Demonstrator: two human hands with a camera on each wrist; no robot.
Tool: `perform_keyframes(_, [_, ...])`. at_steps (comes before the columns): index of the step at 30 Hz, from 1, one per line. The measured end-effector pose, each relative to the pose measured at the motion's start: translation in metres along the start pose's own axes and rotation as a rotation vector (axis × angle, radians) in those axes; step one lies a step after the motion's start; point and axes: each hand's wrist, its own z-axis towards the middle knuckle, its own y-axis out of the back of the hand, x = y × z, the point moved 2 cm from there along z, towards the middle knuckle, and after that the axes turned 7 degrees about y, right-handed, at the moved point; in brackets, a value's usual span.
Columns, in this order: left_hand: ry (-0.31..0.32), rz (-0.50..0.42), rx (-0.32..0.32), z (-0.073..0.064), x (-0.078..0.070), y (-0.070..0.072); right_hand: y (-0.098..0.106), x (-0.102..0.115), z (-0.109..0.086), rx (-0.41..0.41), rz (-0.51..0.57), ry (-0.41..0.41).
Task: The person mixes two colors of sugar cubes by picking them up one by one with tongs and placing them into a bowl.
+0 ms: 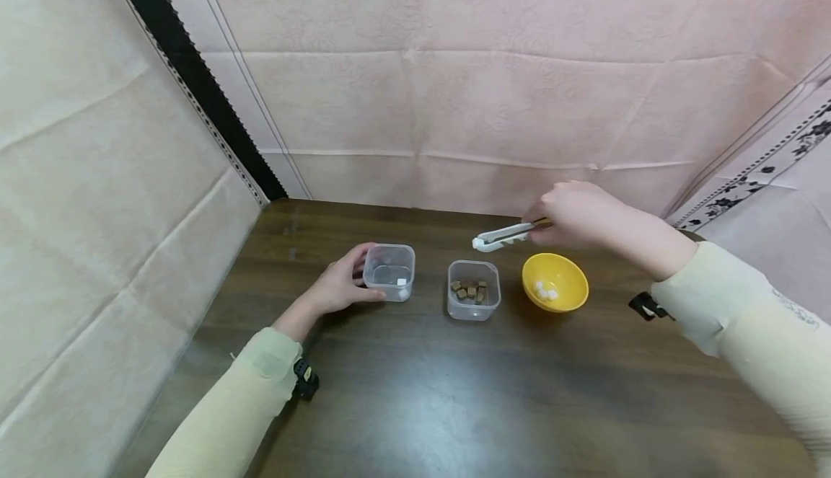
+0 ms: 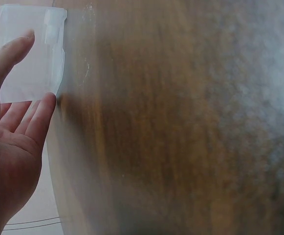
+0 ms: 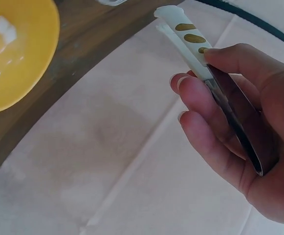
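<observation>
My left hand [image 1: 340, 281] grips the side of a clear plastic container [image 1: 389, 254], thumb on the near side and fingers behind. Inside it a small white cube [image 1: 402, 282] shows near one corner. In the right wrist view my right hand [image 3: 259, 107] holds small tongs [image 3: 193, 46] with white tips and a metal handle. Little gap shows between the tips, and nothing is visible in it. In the head view the tongs hang above and behind a second clear container [image 1: 472, 312], which holds several brown cubes [image 1: 470, 292]. A yellow bowl [image 1: 565, 276] with several white cubes [image 1: 545, 293] stands beneath the right hand.
Everything stands on a dark brown wooden table [image 1: 402, 370]. Behind it hangs a pale patterned cloth [image 1: 487, 110], close to the table's back edge. Another pale cloth [image 1: 97, 211] covers the left side. The second container sits between the gripped one and the bowl.
</observation>
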Motion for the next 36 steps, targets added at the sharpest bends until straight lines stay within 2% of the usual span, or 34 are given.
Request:
perform_keyframes(19, [0.011, -0.017, 0.009, 0.000, 0.000, 0.001, -0.018, -0.029, -0.055, 0.035, 0.002, -0.129])
perform_keyframes(25, [0.003, -0.019, 0.009, 0.001, -0.001, 0.001, -0.028, -0.034, -0.069, 0.083, 0.073, -0.208])
perform_keyframes(36, [-0.003, -0.002, 0.007, 0.001, 0.001, 0.002, -0.050, -0.046, -0.085, 0.150, 0.185, -0.288])
